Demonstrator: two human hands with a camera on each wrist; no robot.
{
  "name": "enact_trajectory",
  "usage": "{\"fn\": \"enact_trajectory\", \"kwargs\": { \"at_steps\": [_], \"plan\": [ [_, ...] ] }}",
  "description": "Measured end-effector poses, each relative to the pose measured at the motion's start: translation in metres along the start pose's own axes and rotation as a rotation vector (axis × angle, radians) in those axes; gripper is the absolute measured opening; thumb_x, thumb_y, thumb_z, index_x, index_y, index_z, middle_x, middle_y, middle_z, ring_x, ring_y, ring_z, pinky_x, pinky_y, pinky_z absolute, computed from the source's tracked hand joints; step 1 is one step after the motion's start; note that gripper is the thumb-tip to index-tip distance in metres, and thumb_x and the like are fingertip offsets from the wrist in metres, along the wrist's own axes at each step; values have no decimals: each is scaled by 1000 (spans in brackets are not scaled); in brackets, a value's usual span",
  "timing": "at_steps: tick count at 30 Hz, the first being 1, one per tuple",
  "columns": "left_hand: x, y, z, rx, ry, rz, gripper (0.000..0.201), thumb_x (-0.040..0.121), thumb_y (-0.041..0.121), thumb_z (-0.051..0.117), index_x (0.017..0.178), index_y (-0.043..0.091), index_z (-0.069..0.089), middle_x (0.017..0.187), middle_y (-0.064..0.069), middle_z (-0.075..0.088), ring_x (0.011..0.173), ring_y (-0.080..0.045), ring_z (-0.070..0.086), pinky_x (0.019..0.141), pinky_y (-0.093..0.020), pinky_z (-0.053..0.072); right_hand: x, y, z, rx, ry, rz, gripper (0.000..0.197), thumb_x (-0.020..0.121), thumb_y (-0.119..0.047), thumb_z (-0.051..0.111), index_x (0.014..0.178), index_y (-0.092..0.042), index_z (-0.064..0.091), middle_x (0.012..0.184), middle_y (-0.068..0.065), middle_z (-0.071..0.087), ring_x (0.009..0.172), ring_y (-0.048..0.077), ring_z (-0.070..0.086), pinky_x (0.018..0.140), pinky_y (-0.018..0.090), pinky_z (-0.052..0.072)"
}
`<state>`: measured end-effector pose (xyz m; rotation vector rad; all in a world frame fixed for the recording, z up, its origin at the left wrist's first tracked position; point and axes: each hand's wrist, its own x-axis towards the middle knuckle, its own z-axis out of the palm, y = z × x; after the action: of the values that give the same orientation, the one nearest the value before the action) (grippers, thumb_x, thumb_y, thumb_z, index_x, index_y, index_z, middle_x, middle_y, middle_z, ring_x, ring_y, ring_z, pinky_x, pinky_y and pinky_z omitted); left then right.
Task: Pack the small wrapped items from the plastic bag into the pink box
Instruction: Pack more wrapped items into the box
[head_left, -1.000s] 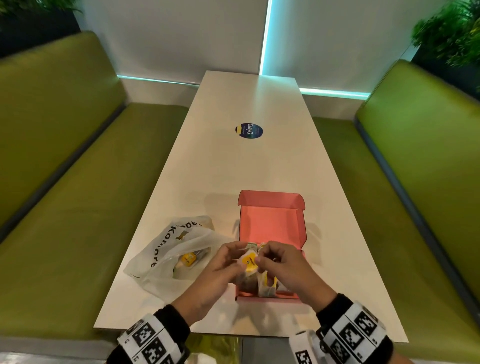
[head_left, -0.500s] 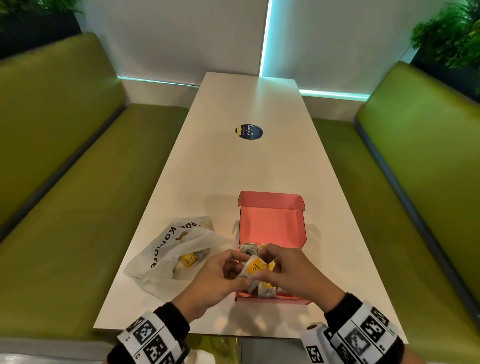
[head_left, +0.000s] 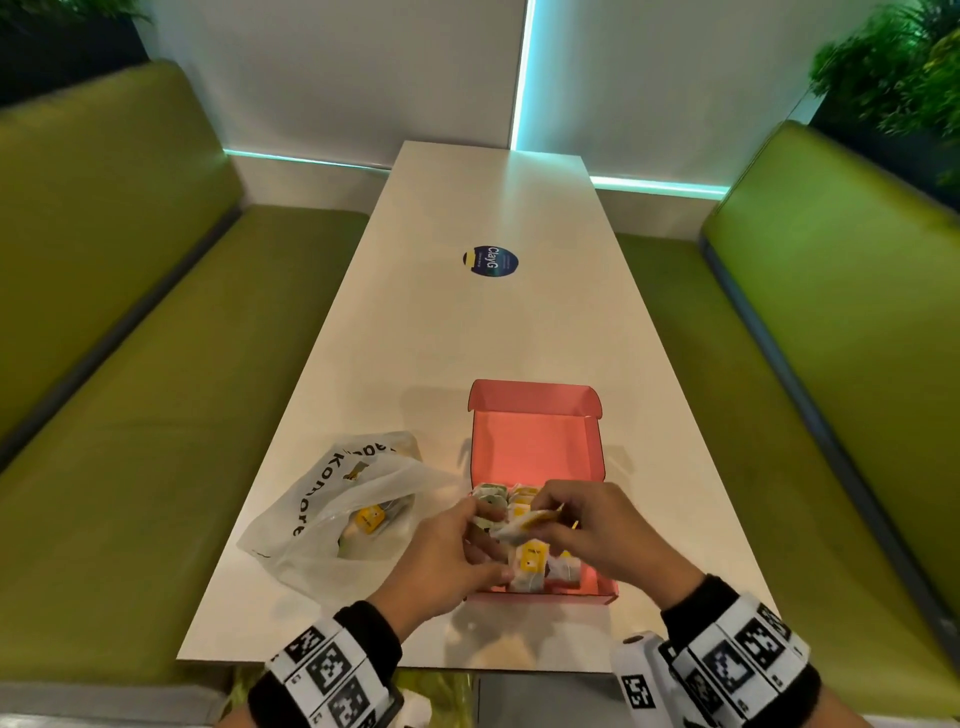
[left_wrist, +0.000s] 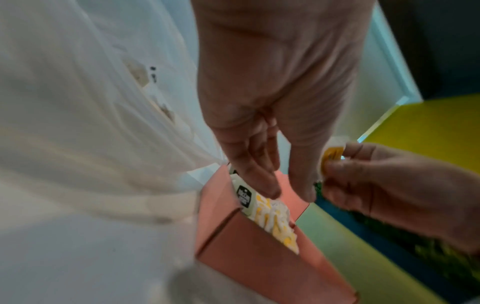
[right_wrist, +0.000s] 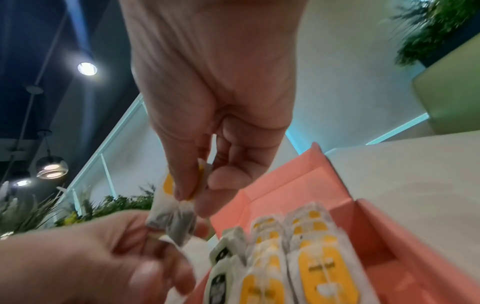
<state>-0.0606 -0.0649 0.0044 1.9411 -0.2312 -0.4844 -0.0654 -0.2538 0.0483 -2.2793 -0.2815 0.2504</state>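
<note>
The right hand (right_wrist: 207, 123) pinches a yellow-labelled wrapped item (right_wrist: 172, 207) between thumb and fingers above the pink box (head_left: 535, 447); the left hand (head_left: 447, 561) touches the item's lower end, though whether it grips cannot be told; packed items (right_wrist: 293, 263) stand in tight rows beneath both hands, so a careless push may topple them or crumple the soft wrapper; the plastic bag (head_left: 332, 514), left of the left hand, holds more; the box's raised lid (head_left: 535, 397) stands beyond the fingers.

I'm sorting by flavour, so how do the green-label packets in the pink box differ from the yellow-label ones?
The green-label packets carry a black badge on pale green; the yellow-label packets carry a yellow panel. Green ones fill the pink box's left row; yellow ones fill two rows beside it. Both stand upright.
</note>
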Motion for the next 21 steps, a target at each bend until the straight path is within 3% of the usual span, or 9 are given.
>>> {"fn": "enact_trajectory", "kwargs": {
  "at_steps": [2, 4, 6, 8, 13, 16, 18, 21],
  "plan": [
    [-2, -5, -1, 186, 30, 26, 32, 69, 14, 80, 89, 27, 58, 71, 9, 61, 52, 6, 51, 54, -6, 37, -2, 5, -11, -58, 17, 15, 6, 81, -8, 68, 80, -10, 63, 58, -13, 58, 53, 4, 58, 56, 13, 43],
    [-6, -9, -3, 396, 28, 42, 20, 71, 29, 78, 84, 29, 62, 70, 13, 60, 62, 6, 53, 56, -8, 35, -6, 15, -19, -204, -28, 17, 3, 82, -8, 63, 84, -8, 61, 58, -13, 55, 59, 11, 58, 57, 17, 40],
    [-10, -10, -3, 547, 12, 40, 23, 73, 46, 73, 88, 30, 66, 76, 14, 61, 72, 1, 55, 63, -17, 40, -10, 25, -22, -350, -127, 47, 4, 82, -8, 60, 85, -11, 61, 64, -6, 56, 65, 18, 59, 62, 26, 42],
    [-12, -12, -2, 661, -18, 38, 31, 75, 55, 67, 95, 32, 67, 83, 14, 59, 82, -6, 56, 68, -22, 41, -12, 33, -21, -406, -230, 93, 4, 80, -8, 59, 82, -11, 61, 69, 2, 59, 67, 20, 58, 63, 29, 41],
    [-13, -16, 1, 726, -26, 37, 24, 83, 47, 62, 101, 33, 69, 99, 9, 63, 95, -11, 59, 69, -21, 37, -7, 40, -8, -487, -359, 155, 11, 79, -11, 58, 88, -14, 63, 84, 6, 62, 76, 17, 51, 65, 29, 39],
    [-12, -18, 2, 722, -27, 39, 22, 84, 44, 62, 100, 33, 71, 100, 8, 64, 94, -13, 59, 71, -23, 40, -1, 40, 3, -562, -391, 185, 15, 80, -15, 57, 93, -19, 63, 95, 6, 65, 90, 24, 56, 67, 29, 38],
    [-12, -18, 3, 719, -29, 42, 21, 84, 44, 62, 100, 32, 71, 100, 7, 64, 95, -13, 59, 71, -23, 39, 1, 39, 10, -612, -332, 220, 18, 80, -15, 53, 96, -20, 61, 101, 8, 63, 96, 28, 57, 66, 29, 35],
    [-12, -19, 4, 718, -33, 43, 20, 85, 42, 62, 100, 32, 71, 101, 6, 64, 95, -13, 58, 71, -23, 39, 1, 36, 16, -612, -183, 276, 20, 81, -11, 49, 99, -18, 53, 98, 9, 59, 92, 31, 57, 65, 31, 36]
  ]
}}
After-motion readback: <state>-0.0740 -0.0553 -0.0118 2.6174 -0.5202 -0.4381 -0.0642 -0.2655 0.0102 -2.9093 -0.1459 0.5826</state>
